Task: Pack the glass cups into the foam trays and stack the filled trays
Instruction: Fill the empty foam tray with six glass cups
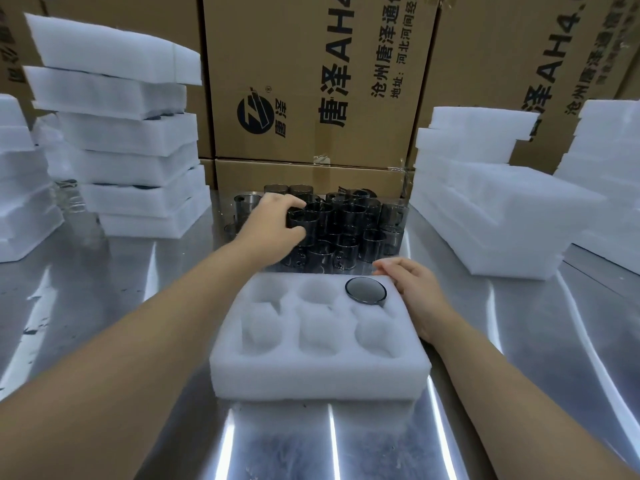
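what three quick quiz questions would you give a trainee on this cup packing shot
1. True or false: the foam tray in front holds three cups.
2. Pick one: the left hand is A) gripping a loose cup, B) pressing on the tray, C) lifting a box.
3. Fill in: the packed cup sits in the far ___ pocket of the tray.
Key: 1 false, it holds only one; 2 A; 3 right.
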